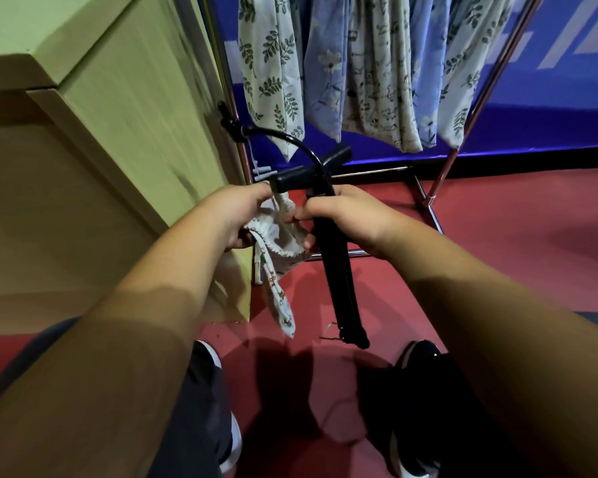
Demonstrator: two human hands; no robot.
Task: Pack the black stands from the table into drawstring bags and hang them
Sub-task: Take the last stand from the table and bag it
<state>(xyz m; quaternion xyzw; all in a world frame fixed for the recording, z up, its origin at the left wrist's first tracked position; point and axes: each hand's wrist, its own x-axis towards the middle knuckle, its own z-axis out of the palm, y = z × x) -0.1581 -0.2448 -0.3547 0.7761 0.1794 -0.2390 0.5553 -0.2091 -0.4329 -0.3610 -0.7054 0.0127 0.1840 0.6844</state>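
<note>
Black and folded slim, the stand [339,267] hangs upright in my right hand [346,219], its legs pointing down at the red floor [497,257] and its crossbar head and curved gooseneck rising toward the far rail. It is not in a bag yet: just to its left, touching my fingers, the small printed drawstring bag [278,236] droops with its mouth bunched between both hands. My left hand [235,215] pinches the left side of that mouth, closed tight on the cloth, while my right grip is wrapped fully around the upper shaft of the stand, with a fingertip or two also catching the bag's rim.

As I judge it, this stand is at the stage of being fed in; the mouth must be spread wider and the legs lowered through it, then the cord drawn and the bag hung. On the far side, several filled-looking patterned bags [359,81] hang in a row from the metal rack [463,132], so part of the work seems done. How many stands are left I cannot tell, since the counter [66,167] at my left shows only its pale side and edge, not its top. My shoes [418,381] stand on the floor below.
</note>
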